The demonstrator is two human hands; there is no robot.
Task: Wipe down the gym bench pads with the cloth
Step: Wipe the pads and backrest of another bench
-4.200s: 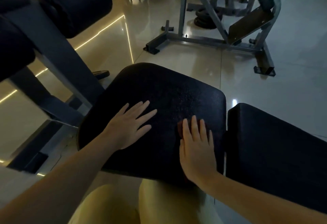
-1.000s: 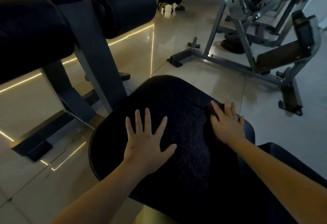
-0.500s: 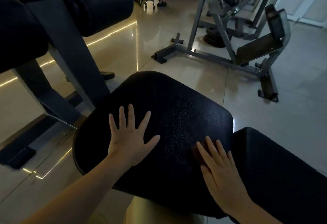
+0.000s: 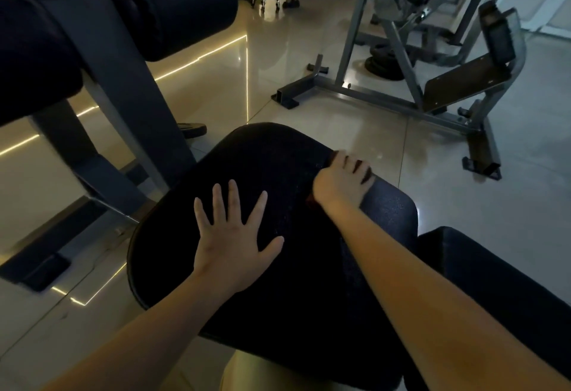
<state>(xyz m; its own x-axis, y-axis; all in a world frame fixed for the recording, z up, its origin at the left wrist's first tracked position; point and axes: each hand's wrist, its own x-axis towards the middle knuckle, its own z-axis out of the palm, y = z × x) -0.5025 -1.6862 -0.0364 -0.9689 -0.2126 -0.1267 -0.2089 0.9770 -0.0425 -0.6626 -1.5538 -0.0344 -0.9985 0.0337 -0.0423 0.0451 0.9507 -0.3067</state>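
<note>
While the seat pad (image 4: pixel 278 159) is taking the wiping, the adjoining back pad (image 4: pixel 494 282) is lying just beside it at the right, with no hand on it. The left hand (image 4: pixel 234 236) is resting flat and fully splayed mid-pad, holding nothing, seemingly bracing the lean. The right hand (image 4: pixel 336 182) is pressing palm-down, fingers spread, on the dark red cloth (image 4: pixel 368 178) at the pad's far right edge, probably pinning it so it drags rather than bunches.

The bench pad (image 4: pixel 278 174) is matt, grained black upholstery; the floor (image 4: pixel 340 143) is glossy tile; the machine frame (image 4: pixel 386 103) is grey metal.
</note>
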